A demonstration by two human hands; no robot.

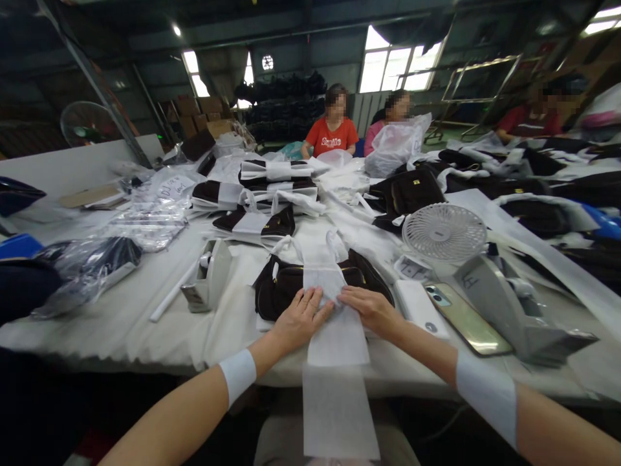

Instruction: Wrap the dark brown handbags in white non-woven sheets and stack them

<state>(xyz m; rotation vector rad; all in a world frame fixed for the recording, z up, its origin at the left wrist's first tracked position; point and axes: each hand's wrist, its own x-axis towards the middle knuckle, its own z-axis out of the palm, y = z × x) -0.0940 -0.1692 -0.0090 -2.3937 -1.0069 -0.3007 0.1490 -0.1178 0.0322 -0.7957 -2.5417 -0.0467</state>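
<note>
A dark brown bag (277, 294) with gold-coloured zips lies on the white-covered table in front of me. Across its middle runs a white paper strip (338, 343), whose near end hangs past the table edge over my lap. My left hand (303, 317) lies on the strip and the bag front, fingers stretched flat. Opposite it, my right hand (371, 309) rests its extended fingertips on the strip's right edge. Both wrists carry a white band. Behind the strip, the bag's handle (286, 244) shows a white wrapping. The bag's underside is hidden.
Several wrapped bags (262, 223) are stacked beyond. A tape dispenser (208, 275) and a white rod (172, 291) lie left; at right are a small fan (444, 232), a phone (468, 318), a white box (421, 309) and another dispenser (514, 310). Co-workers (332, 133) sit across the table.
</note>
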